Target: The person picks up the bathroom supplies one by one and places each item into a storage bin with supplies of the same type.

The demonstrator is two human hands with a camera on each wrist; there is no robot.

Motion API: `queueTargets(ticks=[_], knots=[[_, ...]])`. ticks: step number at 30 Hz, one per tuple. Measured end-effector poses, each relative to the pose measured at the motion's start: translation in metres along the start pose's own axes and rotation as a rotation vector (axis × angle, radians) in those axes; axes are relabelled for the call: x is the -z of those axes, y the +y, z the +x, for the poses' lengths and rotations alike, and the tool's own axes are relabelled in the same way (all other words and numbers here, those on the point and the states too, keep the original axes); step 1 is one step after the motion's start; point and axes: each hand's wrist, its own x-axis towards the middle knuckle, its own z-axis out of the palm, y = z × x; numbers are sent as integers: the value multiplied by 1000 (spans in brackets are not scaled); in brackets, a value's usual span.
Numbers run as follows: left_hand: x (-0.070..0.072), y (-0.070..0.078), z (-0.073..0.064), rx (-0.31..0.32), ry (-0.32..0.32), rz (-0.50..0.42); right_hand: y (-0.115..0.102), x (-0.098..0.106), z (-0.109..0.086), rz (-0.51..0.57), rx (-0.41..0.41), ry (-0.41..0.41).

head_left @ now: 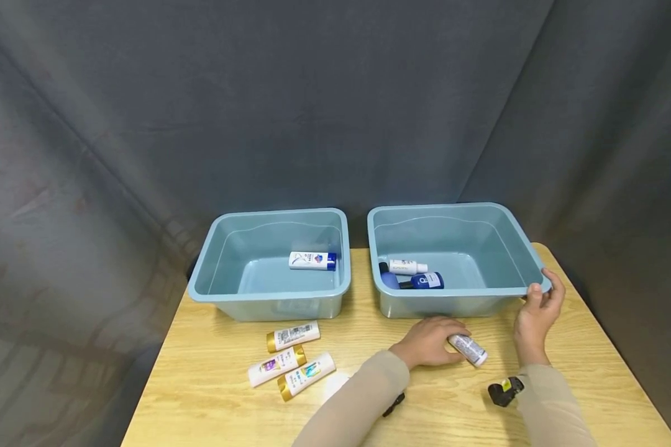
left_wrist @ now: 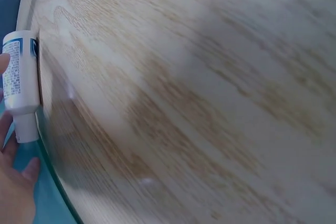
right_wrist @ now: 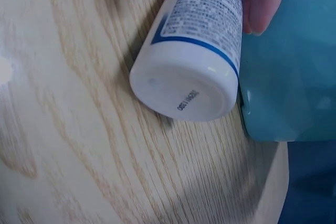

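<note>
My left hand [head_left: 433, 341] holds a small white bottle [head_left: 470, 349] by one end, low over the table in front of the right-hand bin. Fine print and a blue band mark the bottle [right_wrist: 184, 72]; in the right wrist view its base faces the camera. Fingers [left_wrist: 8, 145] show beside its cap end in the left wrist view. My right hand [head_left: 538, 313] grips the near right corner of the right blue bin [head_left: 458, 292], thumb at the rim. Inside that bin lie a white bottle [head_left: 407, 267] and dark blue bottles [head_left: 427, 281].
A second blue bin [head_left: 268, 297] stands to the left, holding a white bottle with a blue cap [head_left: 312, 261]. Three white bottles with gold caps [head_left: 293, 336] lie on the wooden table [head_left: 212, 397] before it. A dark curtain [head_left: 335, 112] hangs behind.
</note>
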Motion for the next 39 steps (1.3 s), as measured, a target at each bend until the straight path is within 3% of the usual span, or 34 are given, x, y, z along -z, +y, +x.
queueTargets(ticks=[12, 27, 39], knots=[[-8, 0, 5, 12, 1, 24, 0, -5, -2, -8, 52, 58], [-14, 4, 3, 61, -7, -28, 1, -5, -1, 32, 47, 38], [-15, 11, 2, 92, -10, 0, 1, -5, -2, 15, 58, 34]])
